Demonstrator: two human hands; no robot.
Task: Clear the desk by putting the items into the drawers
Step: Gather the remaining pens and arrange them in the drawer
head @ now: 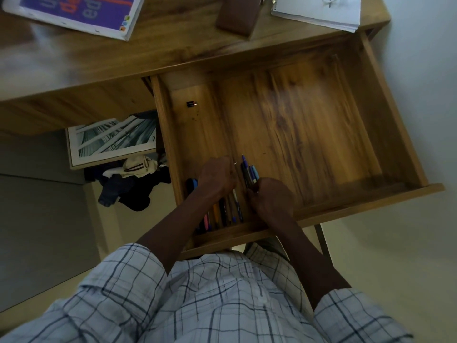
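Pens (250, 173) sit bunched in the right hand (269, 196), fingers curled, over the drawer (309, 120); left hand (217, 177) grip unclear.

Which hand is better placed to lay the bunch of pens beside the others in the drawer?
Right. The right hand grips the bunch of pens, just beside the loose pens in the drawer; the left hand sits over those.

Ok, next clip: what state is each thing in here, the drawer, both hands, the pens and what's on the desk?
drawer: pulled out, open.
right hand: gripping a bunch of pens inside the drawer.
left hand: curled over the loose pens; grip unclear.
loose pens: lying in the drawer's left section.
purple book: closed, on the desk.
spiral notepad: lying on the desk.
brown case: lying on the desk.
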